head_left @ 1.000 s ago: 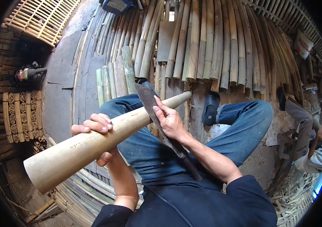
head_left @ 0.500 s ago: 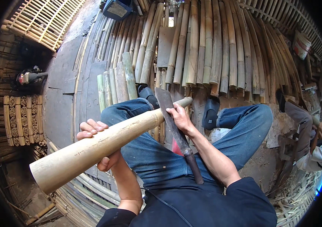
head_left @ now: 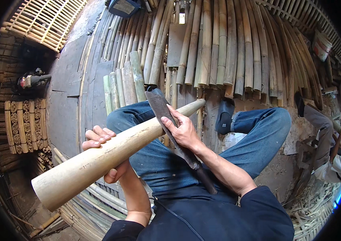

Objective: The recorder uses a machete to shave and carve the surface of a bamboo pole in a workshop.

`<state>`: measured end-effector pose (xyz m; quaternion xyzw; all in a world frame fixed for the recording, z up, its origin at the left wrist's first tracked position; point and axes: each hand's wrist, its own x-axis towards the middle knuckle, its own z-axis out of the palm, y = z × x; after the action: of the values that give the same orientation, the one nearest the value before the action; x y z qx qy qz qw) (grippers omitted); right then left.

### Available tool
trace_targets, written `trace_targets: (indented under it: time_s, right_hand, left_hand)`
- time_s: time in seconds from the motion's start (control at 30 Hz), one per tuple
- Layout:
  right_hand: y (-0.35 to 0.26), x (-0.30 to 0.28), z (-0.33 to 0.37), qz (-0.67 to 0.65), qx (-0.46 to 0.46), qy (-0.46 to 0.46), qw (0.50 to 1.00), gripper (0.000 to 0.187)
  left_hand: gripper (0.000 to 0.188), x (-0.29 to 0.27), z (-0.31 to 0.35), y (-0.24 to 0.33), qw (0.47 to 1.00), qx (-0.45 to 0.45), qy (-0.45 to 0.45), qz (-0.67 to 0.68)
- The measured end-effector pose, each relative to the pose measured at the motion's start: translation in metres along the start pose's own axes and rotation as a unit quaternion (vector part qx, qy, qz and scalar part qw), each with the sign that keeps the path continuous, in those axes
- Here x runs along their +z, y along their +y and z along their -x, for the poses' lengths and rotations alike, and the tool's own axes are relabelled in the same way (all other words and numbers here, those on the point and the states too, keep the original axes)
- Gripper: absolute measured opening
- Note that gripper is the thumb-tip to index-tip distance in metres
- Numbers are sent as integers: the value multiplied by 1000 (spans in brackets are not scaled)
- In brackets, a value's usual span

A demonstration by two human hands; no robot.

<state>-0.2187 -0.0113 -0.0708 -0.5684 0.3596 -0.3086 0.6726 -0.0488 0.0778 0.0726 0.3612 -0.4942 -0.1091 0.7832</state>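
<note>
A thick bamboo pole (head_left: 94, 162) slants across my lap, its wide cut end at lower left and its thin end beyond my right hand. My left hand (head_left: 98, 137) is closed round the thick part, fingers over the far side and thumb beneath. My right hand (head_left: 183, 130) grips a machete (head_left: 186, 154) by its dark blade, thumb and fingers pressed on the metal. The blade lies across the bamboo with its edge against the surface; whether it bites in cannot be seen. Its dark handle points back toward my waist.
Many bamboo poles (head_left: 222, 44) lie side by side ahead of my feet, with short pieces (head_left: 128, 82) at left. Tied bundles (head_left: 25, 126) stand far left. A blue container (head_left: 123, 8) is at the top. Another person (head_left: 335, 164) sits at far right.
My right hand and the machete have slid left along the bamboo, closer to my left hand. The left hand keeps its hold in nearly the same spot.
</note>
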Motion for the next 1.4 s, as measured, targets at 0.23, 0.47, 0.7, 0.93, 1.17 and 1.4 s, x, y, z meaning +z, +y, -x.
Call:
trace_targets:
  time_s: [0.23,0.47,0.7,0.93,1.17,1.4]
  right_hand:
    - [12,-9,-3,59,47,52,996,74]
    - [10,-12,-1,70,100,70,990,82]
    - [-3,3,0,2,17,-59,998,71]
    - [-8,0,-4,94,97,18,991,75]
    - [-5,11,3,44,55,100,992,72]
    - [9,-1,0,61,40,38,997,76]
  left_hand:
    - [59,2,-1,4,1000,-6,-11,13]
    - [63,0,-4,2,1000,-7,-6,-5]
    - [62,-5,-7,-5,1000,-9,11,-5]
    - [61,-16,-7,-9,1000,2,3,19]
    - [62,-20,-3,-4,998,-6,61,0]
    - [65,-13,5,-1,997,1,76,-11]
